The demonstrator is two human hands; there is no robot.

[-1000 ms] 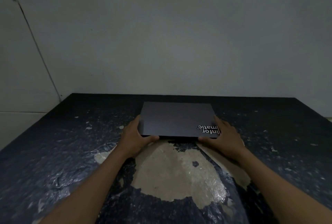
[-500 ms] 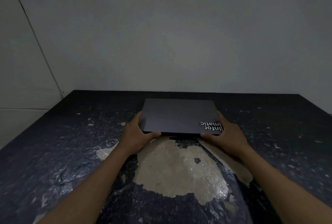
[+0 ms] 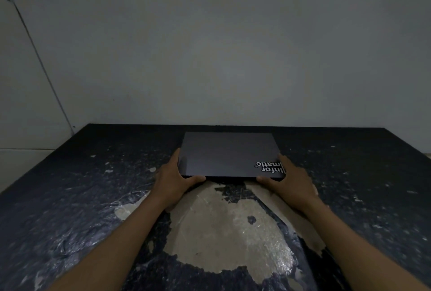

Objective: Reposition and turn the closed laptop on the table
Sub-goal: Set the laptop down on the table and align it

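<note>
A closed dark laptop [image 3: 227,153] lies flat on the black table [image 3: 81,185], close to the far wall. A white sticker with lettering [image 3: 270,167] marks its near right corner. My left hand [image 3: 173,180] grips the near left corner, thumb along the front edge, fingers up the left side. My right hand [image 3: 290,181] grips the near right corner the same way, partly covering the sticker's end. The laptop's long edges run left to right, square to me.
The table's black covering is worn away in a large pale patch [image 3: 221,225] just in front of me. A plain grey wall [image 3: 221,57] stands directly behind the table. The table's left edge [image 3: 42,157] drops off to a pale floor.
Both hands have pushed the laptop a little farther from me, toward the wall, keeping the same grip on its near corners. Its orientation has not changed.
</note>
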